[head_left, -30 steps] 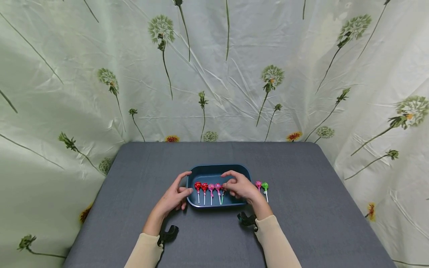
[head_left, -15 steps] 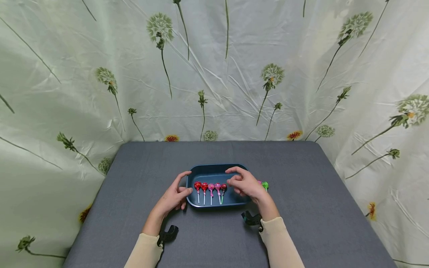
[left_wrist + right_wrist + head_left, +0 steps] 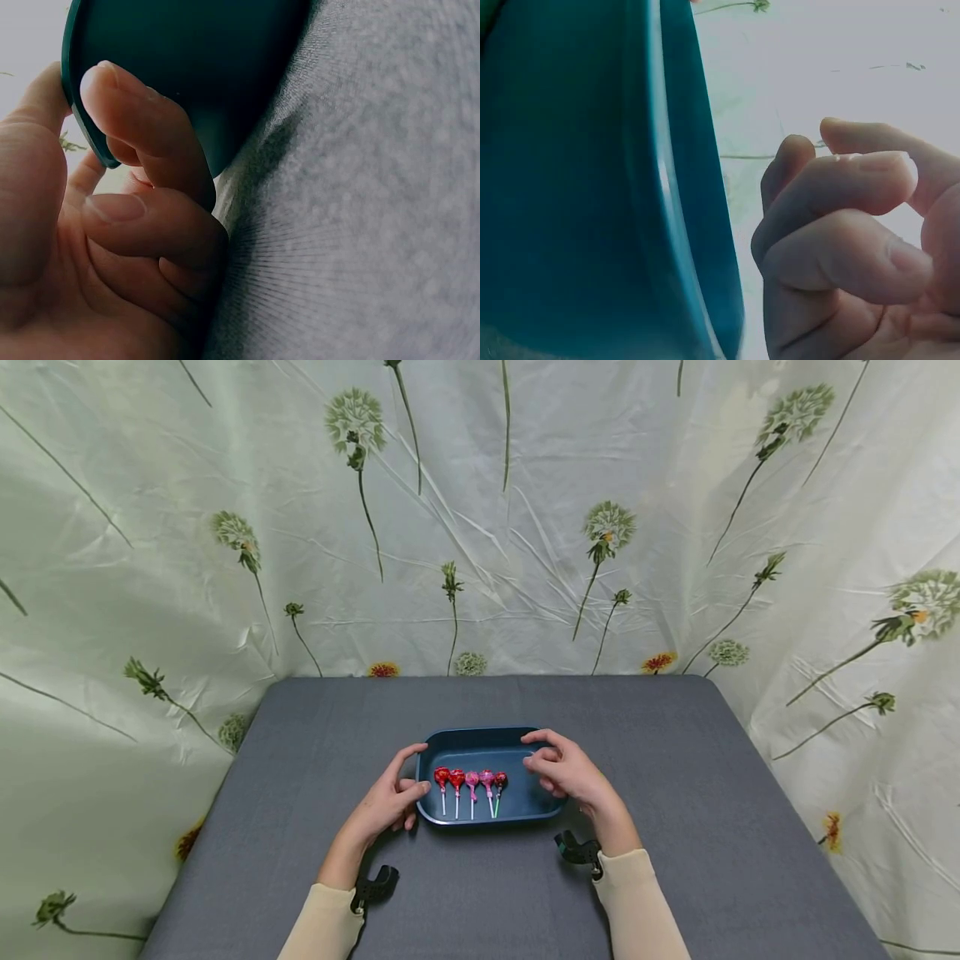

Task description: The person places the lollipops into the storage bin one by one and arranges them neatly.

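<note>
A dark blue tray (image 3: pixel 517 806) holds several wrapped lollipops standing side by side in a row in its left half. Two red lollipops (image 3: pixel 450 781) are leftmost, then two pink lollipops (image 3: pixel 480 781), then a dark red lollipop (image 3: pixel 501 780) on a green stick. At the tray's left end my left hand (image 3: pixel 392 795) grips the rim, thumb at the edge and index finger reaching to the back corner; in the left wrist view other fingers (image 3: pixel 150 225) curl beside the outer wall. My right hand (image 3: pixel 566 770) hovers over the right end, fingers loosely bent, holding nothing.
The tray lies on a grey cloth-covered table (image 3: pixel 480 902). A flower-printed curtain (image 3: pixel 480 527) hangs behind it and on both sides. Black wrist mounts (image 3: pixel 577 847) stick out inward from both wrists. My right hand and forearm cover the table just right of the tray.
My right hand has drawn away from the dark red lollipop and moved right, now covering the pink and green lollipops beside the tray. My left hand has stayed at the tray's left end.
</note>
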Motion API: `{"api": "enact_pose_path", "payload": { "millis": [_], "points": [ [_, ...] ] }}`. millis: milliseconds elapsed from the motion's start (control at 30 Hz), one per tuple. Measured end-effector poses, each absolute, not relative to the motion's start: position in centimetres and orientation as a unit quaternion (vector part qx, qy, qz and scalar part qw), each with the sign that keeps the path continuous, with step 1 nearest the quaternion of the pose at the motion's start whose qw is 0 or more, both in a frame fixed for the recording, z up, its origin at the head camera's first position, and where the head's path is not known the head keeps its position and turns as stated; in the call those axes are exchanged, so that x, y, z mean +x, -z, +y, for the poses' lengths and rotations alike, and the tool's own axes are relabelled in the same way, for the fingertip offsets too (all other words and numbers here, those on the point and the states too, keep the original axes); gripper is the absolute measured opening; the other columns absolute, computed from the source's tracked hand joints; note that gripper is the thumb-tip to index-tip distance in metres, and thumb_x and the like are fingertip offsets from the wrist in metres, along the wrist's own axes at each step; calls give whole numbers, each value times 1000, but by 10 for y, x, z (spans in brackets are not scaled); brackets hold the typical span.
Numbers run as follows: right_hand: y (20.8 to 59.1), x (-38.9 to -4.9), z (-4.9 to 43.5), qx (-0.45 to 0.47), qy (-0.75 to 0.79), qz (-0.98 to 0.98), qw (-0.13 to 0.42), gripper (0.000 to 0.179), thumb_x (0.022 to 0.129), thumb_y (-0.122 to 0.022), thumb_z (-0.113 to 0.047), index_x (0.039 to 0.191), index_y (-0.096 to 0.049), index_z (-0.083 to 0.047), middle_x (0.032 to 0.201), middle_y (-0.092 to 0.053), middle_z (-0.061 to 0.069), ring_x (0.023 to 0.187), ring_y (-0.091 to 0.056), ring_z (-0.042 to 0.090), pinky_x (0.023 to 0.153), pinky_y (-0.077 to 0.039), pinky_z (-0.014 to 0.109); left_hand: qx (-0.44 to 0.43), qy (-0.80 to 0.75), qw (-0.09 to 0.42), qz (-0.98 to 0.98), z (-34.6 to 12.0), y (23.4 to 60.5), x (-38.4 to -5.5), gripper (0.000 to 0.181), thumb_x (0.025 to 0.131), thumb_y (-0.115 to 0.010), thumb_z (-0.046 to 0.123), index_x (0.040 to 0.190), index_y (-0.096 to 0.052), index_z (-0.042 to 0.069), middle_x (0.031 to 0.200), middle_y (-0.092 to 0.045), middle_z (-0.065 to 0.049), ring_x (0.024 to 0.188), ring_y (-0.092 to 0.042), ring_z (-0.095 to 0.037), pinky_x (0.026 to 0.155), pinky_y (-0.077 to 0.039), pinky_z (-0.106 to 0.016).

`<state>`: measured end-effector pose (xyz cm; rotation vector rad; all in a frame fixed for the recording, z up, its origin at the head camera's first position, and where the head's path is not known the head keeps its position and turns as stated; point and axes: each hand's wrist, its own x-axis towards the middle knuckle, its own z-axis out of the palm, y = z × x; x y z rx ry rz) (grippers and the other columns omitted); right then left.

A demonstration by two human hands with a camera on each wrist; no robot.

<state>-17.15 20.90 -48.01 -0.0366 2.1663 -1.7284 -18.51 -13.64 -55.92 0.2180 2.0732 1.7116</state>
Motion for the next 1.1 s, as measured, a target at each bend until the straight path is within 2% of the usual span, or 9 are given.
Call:
{"api": "enact_pose_path", "payload": {
  "millis": [400,733,933,1100],
  "points": [
    [480,-171,234,-4,619,769,161,53,105,-65,-19,152,-46,-4,77,-60,-2,55,-43,11,51,-36,24,81,-617,220,751,-137,557,-185,67,106,-66,27,161,-29,38,72,-64,-10,49,-57,-19,46,-42,-28],
    [482,-168,252,6,619,772,142,51,105,-66,-19,150,-48,-5,84,-66,5,55,-46,10,51,-36,24,84,-620,224,747,-137,558,-183,67,106,-65,26,161,-28,37,72,-63,-8,49,-57,-18,46,-43,-27],
    [485,-165,263,17,619,774,133,53,105,-66,-20,151,-46,-3,76,-61,0,56,-46,10,52,-36,25,87,-622,225,744,-138,558,-183,68,106,-65,24,162,-27,35,72,-63,-6,49,-56,-18,46,-43,-27],
    [485,-162,273,33,615,777,127,54,105,-67,-22,151,-46,-3,79,-62,-1,56,-45,9,52,-34,26,90,-621,220,747,-138,559,-183,68,106,-65,26,162,-27,36,72,-63,-6,49,-56,-18,46,-43,-27]
  ]
}}
